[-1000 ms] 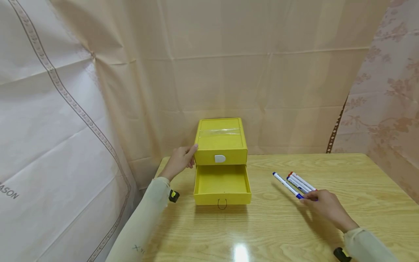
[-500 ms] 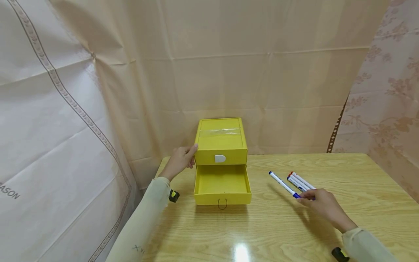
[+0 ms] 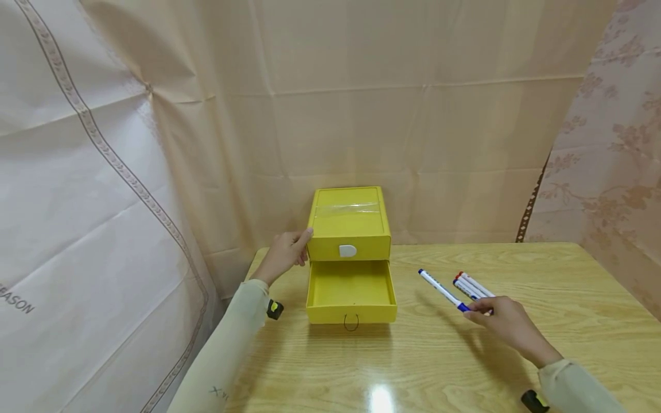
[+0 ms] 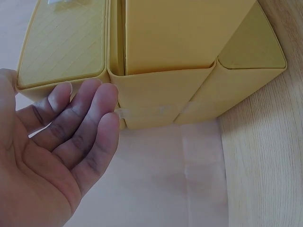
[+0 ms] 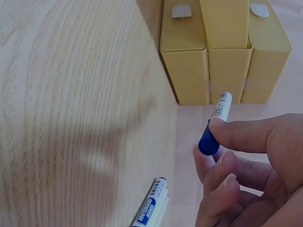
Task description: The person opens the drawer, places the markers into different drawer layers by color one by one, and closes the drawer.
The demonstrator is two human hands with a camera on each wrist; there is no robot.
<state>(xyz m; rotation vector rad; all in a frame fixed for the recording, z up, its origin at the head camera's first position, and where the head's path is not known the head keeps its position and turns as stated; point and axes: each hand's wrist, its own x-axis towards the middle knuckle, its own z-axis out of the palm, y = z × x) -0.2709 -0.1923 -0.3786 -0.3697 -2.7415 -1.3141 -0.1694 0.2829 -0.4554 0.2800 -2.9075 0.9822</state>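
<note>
A yellow drawer box (image 3: 348,215) stands at the table's back edge, with its middle drawer (image 3: 351,313) pulled out and bare inside. My left hand (image 3: 283,251) touches the box's upper left edge. In the left wrist view the fingers (image 4: 102,125) lie loosely bent against the box's side. My right hand (image 3: 508,324) pinches a blue-capped whiteboard marker (image 3: 439,287) by its cap between thumb and fingers, above the table to the right of the drawer. Behind that hand lie several other whiteboard markers (image 3: 472,285), with red or blue ends, partly hidden by the hand.
The wooden table (image 3: 439,367) extends in front and to the right. A beige curtain (image 3: 413,143) hangs right behind the box. A wire-like loop (image 3: 351,323) is on the front of the pulled-out drawer; a white tab (image 3: 348,250) marks the top drawer.
My right hand has moved slightly left with the marker, away from the other markers, which stay put. My left hand and the drawer box have not moved.
</note>
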